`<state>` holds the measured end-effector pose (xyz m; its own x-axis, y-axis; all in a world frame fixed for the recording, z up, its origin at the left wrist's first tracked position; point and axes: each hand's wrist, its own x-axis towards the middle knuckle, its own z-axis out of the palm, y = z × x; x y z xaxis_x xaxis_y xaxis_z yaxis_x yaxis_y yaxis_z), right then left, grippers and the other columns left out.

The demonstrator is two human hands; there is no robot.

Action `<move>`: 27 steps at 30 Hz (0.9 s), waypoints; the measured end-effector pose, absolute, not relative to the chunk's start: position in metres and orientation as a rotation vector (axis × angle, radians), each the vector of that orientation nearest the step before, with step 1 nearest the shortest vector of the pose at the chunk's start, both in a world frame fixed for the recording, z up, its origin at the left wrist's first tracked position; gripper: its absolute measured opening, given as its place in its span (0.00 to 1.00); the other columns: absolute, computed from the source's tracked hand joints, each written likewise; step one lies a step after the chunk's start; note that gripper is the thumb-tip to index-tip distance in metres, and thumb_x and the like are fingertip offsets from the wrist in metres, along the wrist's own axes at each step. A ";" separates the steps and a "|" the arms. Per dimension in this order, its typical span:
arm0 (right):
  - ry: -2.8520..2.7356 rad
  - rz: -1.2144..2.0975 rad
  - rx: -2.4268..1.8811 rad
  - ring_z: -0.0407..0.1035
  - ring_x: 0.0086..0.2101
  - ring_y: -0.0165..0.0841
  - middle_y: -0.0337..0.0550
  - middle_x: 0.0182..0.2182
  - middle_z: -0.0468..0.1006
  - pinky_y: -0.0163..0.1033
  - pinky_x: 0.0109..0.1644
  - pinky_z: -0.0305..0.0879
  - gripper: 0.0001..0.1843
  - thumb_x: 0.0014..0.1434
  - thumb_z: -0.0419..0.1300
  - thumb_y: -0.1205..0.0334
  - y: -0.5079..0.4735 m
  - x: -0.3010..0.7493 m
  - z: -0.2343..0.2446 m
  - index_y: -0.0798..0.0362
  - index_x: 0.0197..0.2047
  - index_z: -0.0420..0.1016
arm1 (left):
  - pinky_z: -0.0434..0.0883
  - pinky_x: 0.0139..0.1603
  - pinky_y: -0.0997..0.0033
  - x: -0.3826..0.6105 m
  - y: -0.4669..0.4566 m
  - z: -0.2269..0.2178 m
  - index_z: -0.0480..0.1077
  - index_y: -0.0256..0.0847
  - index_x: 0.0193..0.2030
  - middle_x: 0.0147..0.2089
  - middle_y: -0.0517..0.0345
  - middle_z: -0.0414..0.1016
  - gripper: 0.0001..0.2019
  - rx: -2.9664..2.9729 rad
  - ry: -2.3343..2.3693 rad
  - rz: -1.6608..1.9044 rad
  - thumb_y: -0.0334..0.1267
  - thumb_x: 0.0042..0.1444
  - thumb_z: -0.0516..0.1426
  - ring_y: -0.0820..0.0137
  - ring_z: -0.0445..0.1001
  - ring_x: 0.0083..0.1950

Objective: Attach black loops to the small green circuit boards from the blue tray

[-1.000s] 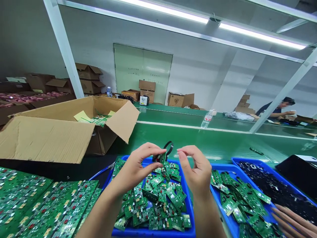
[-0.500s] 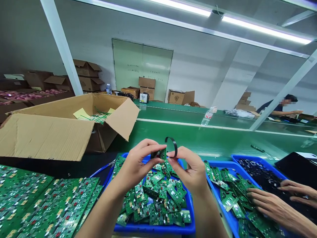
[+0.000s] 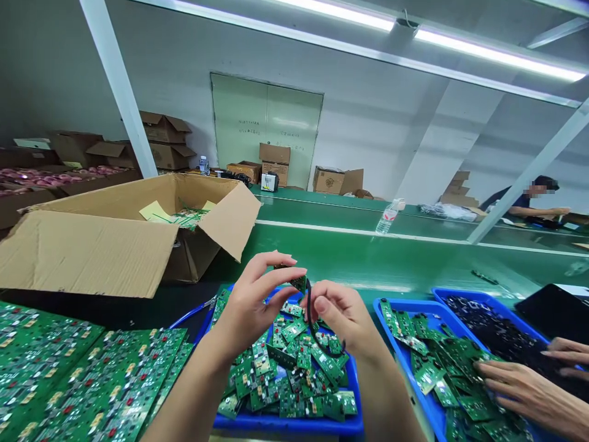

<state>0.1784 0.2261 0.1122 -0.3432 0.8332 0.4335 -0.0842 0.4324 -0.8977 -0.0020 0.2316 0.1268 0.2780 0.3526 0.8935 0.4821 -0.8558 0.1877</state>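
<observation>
Between the thumb and fingers of my left hand [image 3: 251,298] is a small green circuit board [image 3: 300,283], held above a blue tray. A thin black ribbon cable [image 3: 312,322] runs from the board's right edge and curves down to the right. My right hand [image 3: 343,313] is closed at the upper part of this cable, its fingers curled and its thumb bent; the exact contact is partly hidden. Below both hands, the blue tray [image 3: 288,425] holds many loose small circuit boards [image 3: 324,362], some with black cables.
Large circuit board panels [image 3: 87,374] lie at the left, before an open cardboard box [image 3: 96,252]. A second blue tray [image 3: 426,402] of boards and a tray of black parts [image 3: 488,319] stand right, with a co-worker's hands [image 3: 519,387] over them. A bottle [image 3: 386,218] stands behind.
The black cable, looped upward before, now hangs down from the board. My right hand has turned slightly, its thumb now raised. The co-worker's hands have shifted right.
</observation>
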 end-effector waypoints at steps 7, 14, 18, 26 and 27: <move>-1.382 1.414 -0.526 0.60 0.17 0.24 0.35 0.15 0.69 0.30 0.21 0.56 0.21 0.52 0.65 0.46 0.228 0.164 0.107 0.54 0.21 0.68 | 0.72 0.54 0.67 -0.001 0.233 0.126 0.71 0.41 0.48 0.47 0.53 0.71 0.11 -2.406 -0.770 -1.605 0.27 0.59 0.57 0.69 0.73 0.50; -1.268 1.801 -0.293 0.51 0.11 0.22 0.30 0.09 0.60 0.30 0.14 0.48 0.23 0.48 0.66 0.49 0.235 0.158 0.107 0.53 0.16 0.61 | 0.75 0.46 0.71 0.000 0.230 0.126 0.70 0.45 0.53 0.44 0.54 0.72 0.15 -2.516 -0.822 -1.634 0.28 0.59 0.58 0.69 0.74 0.45; -1.295 1.835 -0.290 0.48 0.10 0.21 0.29 0.08 0.57 0.29 0.13 0.46 0.23 0.48 0.65 0.49 0.238 0.161 0.106 0.53 0.15 0.60 | 0.75 0.44 0.72 -0.001 0.230 0.124 0.69 0.46 0.56 0.45 0.53 0.71 0.18 -2.589 -0.802 -1.591 0.28 0.60 0.56 0.70 0.74 0.45; -1.396 1.795 -0.346 0.48 0.10 0.20 0.31 0.10 0.61 0.29 0.13 0.43 0.23 0.47 0.66 0.47 0.241 0.168 0.103 0.54 0.16 0.62 | 0.74 0.42 0.75 -0.007 0.227 0.128 0.69 0.46 0.58 0.44 0.54 0.70 0.20 -2.733 -0.760 -1.532 0.28 0.60 0.57 0.72 0.73 0.42; -1.413 1.793 -0.354 0.47 0.10 0.20 0.31 0.10 0.61 0.29 0.13 0.42 0.23 0.45 0.66 0.47 0.241 0.168 0.103 0.54 0.16 0.62 | 0.74 0.41 0.75 -0.007 0.226 0.128 0.69 0.47 0.58 0.43 0.54 0.70 0.20 -2.744 -0.754 -1.524 0.28 0.60 0.56 0.72 0.73 0.42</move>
